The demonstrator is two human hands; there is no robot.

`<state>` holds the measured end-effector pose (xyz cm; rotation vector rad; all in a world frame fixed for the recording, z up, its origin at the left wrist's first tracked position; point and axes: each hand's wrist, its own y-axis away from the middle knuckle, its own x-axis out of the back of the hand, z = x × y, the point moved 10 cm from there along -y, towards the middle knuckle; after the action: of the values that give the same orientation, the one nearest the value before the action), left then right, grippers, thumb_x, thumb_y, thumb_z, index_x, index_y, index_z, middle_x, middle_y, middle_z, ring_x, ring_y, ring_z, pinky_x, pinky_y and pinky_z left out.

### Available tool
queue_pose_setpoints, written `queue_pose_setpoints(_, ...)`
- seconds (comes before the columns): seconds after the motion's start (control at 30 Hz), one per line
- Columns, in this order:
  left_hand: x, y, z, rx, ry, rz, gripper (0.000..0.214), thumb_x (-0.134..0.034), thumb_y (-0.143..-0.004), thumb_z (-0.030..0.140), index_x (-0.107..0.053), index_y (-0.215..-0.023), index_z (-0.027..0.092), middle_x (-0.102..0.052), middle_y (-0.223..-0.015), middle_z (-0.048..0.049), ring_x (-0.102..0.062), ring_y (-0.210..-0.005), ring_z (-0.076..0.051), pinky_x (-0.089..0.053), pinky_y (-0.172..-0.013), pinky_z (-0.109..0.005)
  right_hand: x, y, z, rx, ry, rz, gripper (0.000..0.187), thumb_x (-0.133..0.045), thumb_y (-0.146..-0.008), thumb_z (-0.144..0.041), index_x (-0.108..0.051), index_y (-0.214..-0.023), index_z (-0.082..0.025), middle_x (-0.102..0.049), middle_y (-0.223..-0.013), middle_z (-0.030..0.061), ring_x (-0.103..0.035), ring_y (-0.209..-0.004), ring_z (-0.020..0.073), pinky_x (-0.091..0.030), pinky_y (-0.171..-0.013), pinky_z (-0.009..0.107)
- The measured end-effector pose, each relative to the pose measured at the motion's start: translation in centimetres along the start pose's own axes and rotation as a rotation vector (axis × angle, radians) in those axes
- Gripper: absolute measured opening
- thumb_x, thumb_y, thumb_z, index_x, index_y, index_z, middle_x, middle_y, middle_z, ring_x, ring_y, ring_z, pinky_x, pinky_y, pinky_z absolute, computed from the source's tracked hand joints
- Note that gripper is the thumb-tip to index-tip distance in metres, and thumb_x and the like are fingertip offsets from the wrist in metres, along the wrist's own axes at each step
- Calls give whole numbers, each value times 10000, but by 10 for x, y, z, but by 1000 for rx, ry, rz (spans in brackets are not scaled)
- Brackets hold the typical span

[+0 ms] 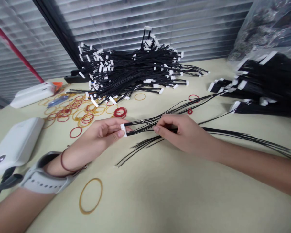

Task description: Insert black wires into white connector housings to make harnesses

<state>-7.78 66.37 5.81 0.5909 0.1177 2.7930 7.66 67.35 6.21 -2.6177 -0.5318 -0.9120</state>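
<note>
My left hand (104, 132) pinches a small white connector (123, 129) at the end of a thin bundle of black wires (145, 124). My right hand (181, 132) is closed on the same wires a little to the right of the connector. The wires run off to the right across the pale table (160, 194). More loose black wires (140, 145) lie on the table just under both hands. A grey watch and a red band sit on my left wrist.
A big heap of black wires with white connectors (133, 69) lies at the back. Bundled wires (262, 87) and a plastic bag (264, 26) stand at the right. Red and yellow rubber bands (75, 113) are scattered left; one yellow band (90, 195) lies near. White devices (14, 145) sit left.
</note>
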Motion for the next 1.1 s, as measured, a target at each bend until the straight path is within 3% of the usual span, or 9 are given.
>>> queue_pose_setpoints(0.5,-1,0,-1,9,23,-11,172,-602,-794,207,-623,-965,190,-711,-940,7,-635,-868,-91,-477,-735,-95,6,4,-16,172,55,92,113,-525,-794,-195,-549,-690,-159,-520,-637,-48,-436,-563,38,-324,-515,181)
queue_pose_setpoints(0.83,1,0,1,-33,-9,-28,166,-594,-803,220,-628,-965,219,-703,-967,10,-626,-919,-94,-466,-760,-91,3,3,-21,221,90,77,117,-525,-793,-180,-555,-684,-147,-523,-643,-38,-442,-586,43,-330,-546,183)
queue_pose_setpoints(1.1,2,-1,1,-36,-28,-12,207,-600,-790,236,-630,-993,209,-696,-990,-21,-630,-928,-148,-497,-781,-172,4,6,-26,265,88,83,109,-531,-790,-176,-561,-688,-149,-526,-638,-31,-446,-575,51,-327,-545,194)
